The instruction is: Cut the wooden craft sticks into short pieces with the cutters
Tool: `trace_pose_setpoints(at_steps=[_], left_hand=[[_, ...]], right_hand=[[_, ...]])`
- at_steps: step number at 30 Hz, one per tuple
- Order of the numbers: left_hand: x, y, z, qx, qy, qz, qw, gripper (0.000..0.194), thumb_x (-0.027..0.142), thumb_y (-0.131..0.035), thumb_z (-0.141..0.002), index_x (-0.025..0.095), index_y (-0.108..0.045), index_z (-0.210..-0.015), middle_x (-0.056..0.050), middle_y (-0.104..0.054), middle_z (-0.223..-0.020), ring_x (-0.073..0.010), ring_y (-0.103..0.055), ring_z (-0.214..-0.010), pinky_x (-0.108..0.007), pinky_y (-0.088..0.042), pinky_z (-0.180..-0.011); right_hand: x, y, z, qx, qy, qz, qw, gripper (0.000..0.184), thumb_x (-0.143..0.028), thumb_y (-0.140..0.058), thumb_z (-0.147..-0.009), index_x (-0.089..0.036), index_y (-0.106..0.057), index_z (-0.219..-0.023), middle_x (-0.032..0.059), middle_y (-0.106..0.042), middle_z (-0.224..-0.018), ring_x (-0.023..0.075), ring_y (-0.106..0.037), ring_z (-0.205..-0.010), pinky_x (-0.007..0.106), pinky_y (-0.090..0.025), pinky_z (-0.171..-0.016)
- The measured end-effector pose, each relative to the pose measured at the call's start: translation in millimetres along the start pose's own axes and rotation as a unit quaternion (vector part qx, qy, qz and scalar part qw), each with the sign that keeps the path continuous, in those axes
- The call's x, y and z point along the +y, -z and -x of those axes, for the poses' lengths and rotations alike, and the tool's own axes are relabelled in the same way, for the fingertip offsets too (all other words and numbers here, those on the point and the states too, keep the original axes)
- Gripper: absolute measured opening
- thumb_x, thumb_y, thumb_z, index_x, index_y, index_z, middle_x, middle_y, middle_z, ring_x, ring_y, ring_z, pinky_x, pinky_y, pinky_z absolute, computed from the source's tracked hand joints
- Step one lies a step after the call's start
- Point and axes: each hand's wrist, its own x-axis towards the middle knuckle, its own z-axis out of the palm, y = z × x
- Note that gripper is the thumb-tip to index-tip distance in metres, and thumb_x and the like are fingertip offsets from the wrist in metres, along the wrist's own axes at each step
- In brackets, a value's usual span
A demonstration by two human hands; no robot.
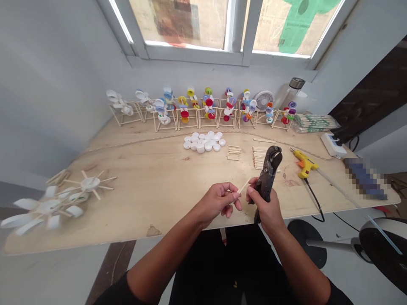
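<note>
My left hand [219, 200] pinches a thin wooden stick [244, 185] over the table's front edge. My right hand [270, 210] is wrapped around the handles of a black hand cutter [269, 169], whose hooked jaws point up and away from me. The stick's far end comes up to the fingertips of my right hand; whether they touch it I cannot tell. Just beyond the hands lie a bundle of longer sticks [259, 156] and a small row of short sticks [233, 153]. Left of these is a cluster of white bottle caps [208, 147].
Several stick frames with coloured cap wheels [209, 102] line the wall. At the left lie white spoked wheels [90, 183]. A yellow glue gun [305, 164], a power strip [333, 145] and a bag of sticks [316, 123] are at the right, near a fan [264, 101] and a flask [291, 92].
</note>
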Motion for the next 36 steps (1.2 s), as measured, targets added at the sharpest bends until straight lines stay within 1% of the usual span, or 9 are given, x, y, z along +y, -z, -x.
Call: trace_pose_setpoints(at_steps=[2,5,8,10,14,18,23,31,36], left_hand=[[10,4.2,6,0.020,-0.021,-0.019,0.999,0.025,0.036,-0.058,-0.076,0.015,-0.047,-0.079,-0.001,-0.063,-0.064,-0.0038,-0.043,-0.036,-0.018,-0.026,-0.039],[26,9.5,14,0.048,-0.053,-0.052,0.996,0.024,0.036,-0.058,-0.077,0.015,-0.047,-0.078,-0.001,-0.063,-0.064,-0.0043,-0.043,-0.037,-0.019,-0.029,-0.040],[39,11.4,22,0.070,-0.078,-0.079,0.991,0.024,0.036,-0.058,-0.076,0.015,-0.048,-0.077,-0.001,-0.062,-0.063,-0.0047,-0.042,-0.038,-0.019,-0.030,-0.040],[44,11.0,25,0.080,-0.089,-0.095,0.988,0.023,0.036,-0.057,-0.075,0.015,-0.049,-0.077,-0.001,-0.062,-0.062,-0.0048,-0.042,-0.038,-0.019,-0.031,-0.040],[48,8.8,29,0.070,-0.098,-0.144,0.982,0.021,0.035,-0.054,-0.077,0.014,-0.050,-0.077,-0.001,-0.061,-0.063,-0.0048,-0.040,-0.039,-0.018,-0.031,-0.040],[50,4.4,32,0.053,-0.108,-0.214,0.969,0.020,0.034,-0.049,-0.080,0.015,-0.053,-0.078,-0.001,-0.062,-0.064,-0.0051,-0.039,-0.041,-0.018,-0.031,-0.041],[53,-2.1,33,0.058,-0.136,-0.300,0.942,0.017,0.029,-0.047,-0.081,0.016,-0.056,-0.074,0.000,-0.061,-0.062,-0.0074,-0.044,-0.048,-0.018,-0.033,-0.047],[57,-2.3,33,0.015,-0.119,-0.289,0.950,0.017,0.024,-0.048,-0.079,0.015,-0.058,-0.069,0.001,-0.060,-0.060,-0.0072,-0.046,-0.048,-0.018,-0.035,-0.048],[61,0.0,38,0.011,-0.131,-0.304,0.944,0.017,0.022,-0.047,-0.079,0.015,-0.057,-0.067,0.001,-0.058,-0.061,-0.0065,-0.044,-0.049,-0.017,-0.034,-0.046]], right_hand=[[-7,6,5,-0.021,-0.007,0.016,1.000,0.019,-0.030,-0.056,-0.078,-0.019,-0.052,-0.092,-0.0040,-0.050,-0.064,0.0123,-0.050,-0.058,0.026,-0.041,-0.059],[-13,16,17,-0.087,-0.041,0.079,0.992,0.020,-0.032,-0.053,-0.080,-0.019,-0.050,-0.096,-0.0031,-0.051,-0.066,0.0137,-0.051,-0.061,0.026,-0.041,-0.060],[-11,22,31,-0.152,-0.066,0.149,0.975,0.020,-0.032,-0.051,-0.081,-0.020,-0.049,-0.097,-0.0030,-0.051,-0.068,0.0144,-0.051,-0.063,0.027,-0.041,-0.062],[-5,23,40,-0.167,-0.073,0.180,0.967,0.020,-0.032,-0.049,-0.082,-0.020,-0.049,-0.097,-0.0026,-0.051,-0.071,0.0143,-0.052,-0.064,0.027,-0.041,-0.064],[2,20,48,-0.170,-0.084,0.235,0.953,0.020,-0.034,-0.047,-0.082,-0.020,-0.050,-0.097,-0.0016,-0.053,-0.073,0.0156,-0.054,-0.066,0.027,-0.042,-0.064],[-3,17,47,-0.163,-0.062,0.272,0.946,0.019,-0.032,-0.048,-0.081,-0.020,-0.051,-0.096,-0.0002,-0.057,-0.076,0.0176,-0.056,-0.073,0.028,-0.042,-0.067],[-10,12,47,-0.166,-0.040,0.284,0.944,0.016,-0.028,-0.049,-0.079,-0.021,-0.051,-0.094,-0.0014,-0.058,-0.071,0.0173,-0.056,-0.066,0.027,-0.041,-0.062],[-12,7,49,-0.144,0.017,0.337,0.930,0.014,-0.027,-0.050,-0.079,-0.021,-0.050,-0.091,-0.0018,-0.058,-0.070,0.0168,-0.055,-0.064,0.026,-0.039,-0.059],[-10,6,49,-0.118,0.055,0.362,0.923,0.011,-0.028,-0.050,-0.080,-0.021,-0.048,-0.088,-0.0017,-0.057,-0.069,0.0164,-0.054,-0.061,0.025,-0.036,-0.056]])
